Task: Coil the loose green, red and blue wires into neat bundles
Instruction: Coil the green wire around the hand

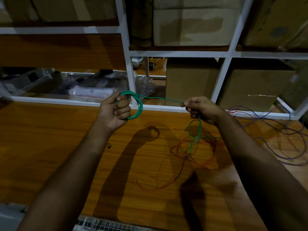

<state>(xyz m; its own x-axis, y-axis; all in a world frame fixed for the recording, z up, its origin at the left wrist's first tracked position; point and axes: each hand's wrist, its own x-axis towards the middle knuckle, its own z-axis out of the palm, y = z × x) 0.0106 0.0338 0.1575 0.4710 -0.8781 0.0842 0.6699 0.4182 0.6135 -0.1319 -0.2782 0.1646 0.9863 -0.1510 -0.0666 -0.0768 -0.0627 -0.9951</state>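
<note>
Left hand (115,110) at 10 o'clock of centre, fist curled round green wire (139,105) coil, several loops hanging off fingers. Single strand runs toward 3 o'clock to right hand (200,108), pinched between thumb and fingertips. Tail drops from right hand toward 6 o'clock onto wooden table (50,139), crossing red wire (191,160) tangle. Blue wire (283,130) loose on table at 3 o'clock, well apart from hands. Cardboard boxes (191,84) on white shelf (180,54) at 12 o'clock.

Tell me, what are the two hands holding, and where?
Both hold the green wire: the left hand grips its coiled loops, the right hand pinches the loose strand.
</note>
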